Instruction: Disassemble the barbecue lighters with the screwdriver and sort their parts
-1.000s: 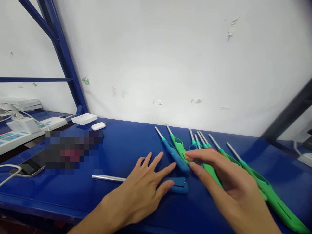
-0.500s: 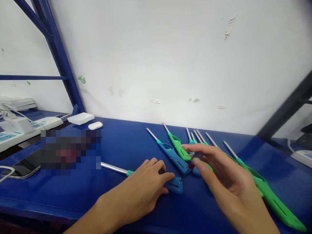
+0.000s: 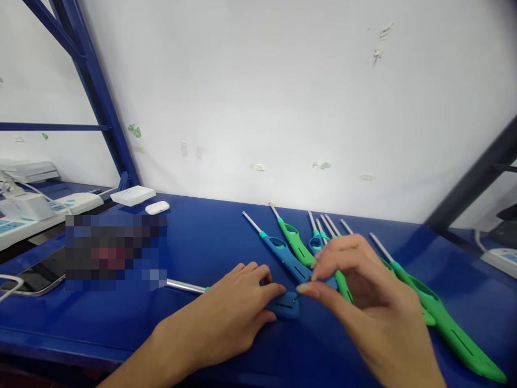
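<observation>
Flat on the blue table lies a blue long-necked lighter, its metal tube pointing left. My left hand is closed over its middle and holds it down, hiding the trigger part. With thumb and fingertips, my right hand pinches a small screwdriver; most of its handle is covered by the fingers. The screwdriver's thin tip meets the handle end of the lighter near a small hole. Just behind lie another blue lighter and a green lighter.
Several more lighters lie to the right, among them a long green one. At the left are a phone, a white earbud case, a white box and a power strip. A white wall rises behind the table.
My right hand has curled its fingers tighter round the screwdriver, covering the red handle, and shifted slightly left. My left hand and the lighter have barely moved.
</observation>
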Available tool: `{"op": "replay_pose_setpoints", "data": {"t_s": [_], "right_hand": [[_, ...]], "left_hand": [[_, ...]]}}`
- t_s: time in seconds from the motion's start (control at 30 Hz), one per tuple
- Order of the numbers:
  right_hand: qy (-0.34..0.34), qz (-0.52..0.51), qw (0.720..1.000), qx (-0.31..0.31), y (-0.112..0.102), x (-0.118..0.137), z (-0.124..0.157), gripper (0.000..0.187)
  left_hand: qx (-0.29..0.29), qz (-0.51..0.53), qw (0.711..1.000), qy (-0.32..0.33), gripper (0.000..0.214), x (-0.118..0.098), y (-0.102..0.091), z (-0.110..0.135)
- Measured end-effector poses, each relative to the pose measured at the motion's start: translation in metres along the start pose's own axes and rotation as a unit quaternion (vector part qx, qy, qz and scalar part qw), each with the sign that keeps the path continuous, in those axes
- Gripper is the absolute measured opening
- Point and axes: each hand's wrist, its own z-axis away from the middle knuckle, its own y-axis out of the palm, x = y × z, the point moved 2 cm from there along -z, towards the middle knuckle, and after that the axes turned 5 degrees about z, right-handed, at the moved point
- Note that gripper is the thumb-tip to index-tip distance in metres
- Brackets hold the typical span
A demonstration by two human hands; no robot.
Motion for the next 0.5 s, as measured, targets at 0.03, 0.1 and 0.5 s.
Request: {"op": "replay_pose_setpoints", "data": {"t_s": [0.03,0.1,0.5], "right_hand": [[0.000,0.008,1.000,-0.010,-0.0004,0.0000,-0.0004,0.014],[0.010,0.023,1.000,0.000,-0.0012,0.0003,-0.0006,0.016],[0.029,0.051,0.998,0.019,0.0000,-0.0024,-0.0007,0.028]], "left_hand": [[-0.002,-0.003,1.000,0.001,0.032,-0.0002,-0.0002,-0.0001],[-0.007,-0.007,1.000,0.004,0.035,-0.0004,-0.0006,-0.0006],[-0.005,0.004,1.000,0.001,0.036,-0.0008,-0.0019,-0.0022]]}}
